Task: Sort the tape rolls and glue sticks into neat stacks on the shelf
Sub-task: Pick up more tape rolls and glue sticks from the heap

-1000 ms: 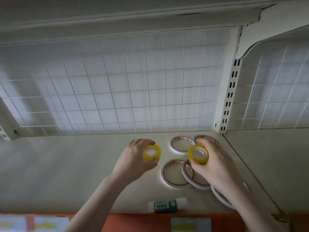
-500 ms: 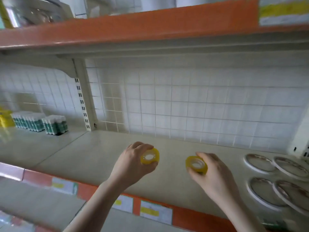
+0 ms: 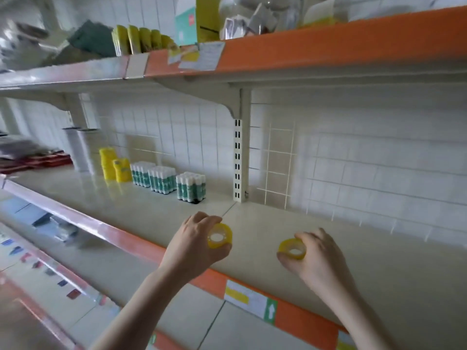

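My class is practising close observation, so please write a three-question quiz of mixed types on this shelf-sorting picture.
1. True or false: each hand holds a yellow tape roll.
2. Which stands nearest the slotted upright? A) yellow stacks B) glue sticks C) red packs
3. Fill in: the shelf edge strip below the hands is ____.

Key
1. True: left hand grips one tape roll, right hand another.
2. B, the glue sticks.
3. Orange, on the shelf.

Single head-worn wide-angle view, facing forward and slightly down along the shelf (image 3: 252,223). Both hands sit close at lower centre; the shelf recedes toward the left of the frame.
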